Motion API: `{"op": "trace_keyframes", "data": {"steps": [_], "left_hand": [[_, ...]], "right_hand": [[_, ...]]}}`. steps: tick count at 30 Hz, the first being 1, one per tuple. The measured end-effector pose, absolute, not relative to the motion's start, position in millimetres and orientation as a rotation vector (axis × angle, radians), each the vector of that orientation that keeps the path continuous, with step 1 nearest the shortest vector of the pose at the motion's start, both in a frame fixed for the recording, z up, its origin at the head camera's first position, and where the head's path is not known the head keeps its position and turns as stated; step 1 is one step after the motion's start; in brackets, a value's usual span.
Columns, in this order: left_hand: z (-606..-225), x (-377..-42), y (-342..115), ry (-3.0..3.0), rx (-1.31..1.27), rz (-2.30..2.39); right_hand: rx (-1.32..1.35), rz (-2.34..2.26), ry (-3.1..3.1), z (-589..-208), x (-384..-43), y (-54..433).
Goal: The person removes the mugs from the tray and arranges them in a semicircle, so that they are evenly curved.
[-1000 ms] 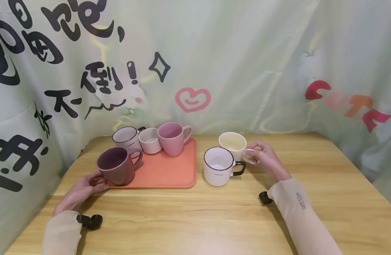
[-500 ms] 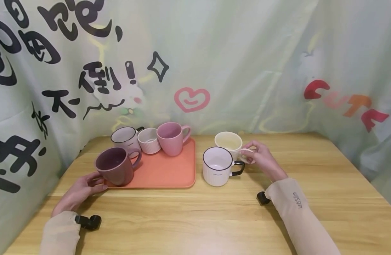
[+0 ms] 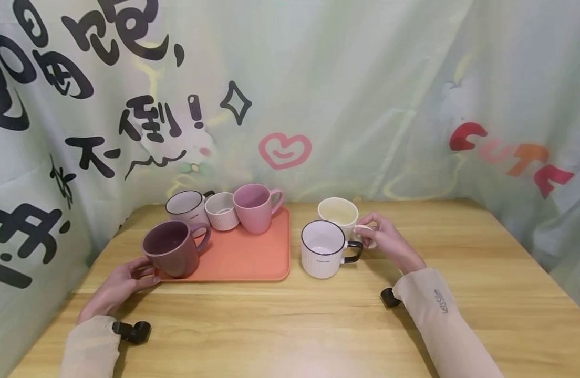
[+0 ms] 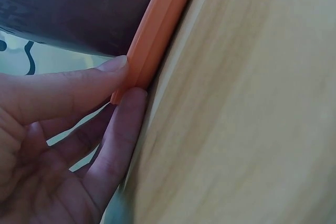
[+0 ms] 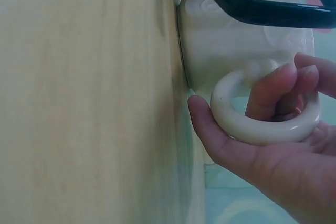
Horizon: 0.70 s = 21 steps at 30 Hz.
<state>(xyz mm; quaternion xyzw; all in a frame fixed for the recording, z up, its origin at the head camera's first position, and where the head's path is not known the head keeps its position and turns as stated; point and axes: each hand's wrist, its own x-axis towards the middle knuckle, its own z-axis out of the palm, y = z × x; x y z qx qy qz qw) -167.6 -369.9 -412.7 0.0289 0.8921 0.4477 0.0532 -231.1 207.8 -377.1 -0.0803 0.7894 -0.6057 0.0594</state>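
Observation:
My left hand point(image 3: 122, 283) pinches the front-left corner of an orange tray point(image 3: 249, 262), thumb on the rim and a finger low on its outer side in the left wrist view. Beside the thumb stands a dark purple mug point(image 3: 171, 251) on the tray. My right hand point(image 3: 386, 240) holds a cream mug point(image 3: 334, 211) by its round handle point(image 5: 262, 129), with fingers through the loop. In front of the cream mug, overlapping it in the head view, a white mug point(image 3: 320, 260) with a dark rim and black handle stands on the table.
Along the tray's back stand a white dark-rimmed mug point(image 3: 188, 207), a small ribbed white cup point(image 3: 222, 212) and a pink mug point(image 3: 254, 210). A printed curtain point(image 3: 365, 105) hangs behind and left of the wooden table point(image 3: 271, 325).
The cream mug has slid slightly left with my right hand, closer behind the white mug. My left hand has stayed at the tray corner.

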Motion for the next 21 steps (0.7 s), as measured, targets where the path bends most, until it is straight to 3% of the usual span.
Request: {"op": "trace_keyframes", "data": {"steps": [7, 13, 21], "left_hand": [[-411, -167, -370, 2.704, 0.076, 1.358], [-411, -167, -368, 2.689, 0.080, 1.387], [-412, -168, -369, 2.685, 0.071, 1.375]], "right_hand": [[-0.238, -1.790, 2.412, -366, -230, 212], [-0.128, -1.764, 2.505, -344, -236, 229], [-0.176, -1.770, 2.528, -308, -246, 223]]}}
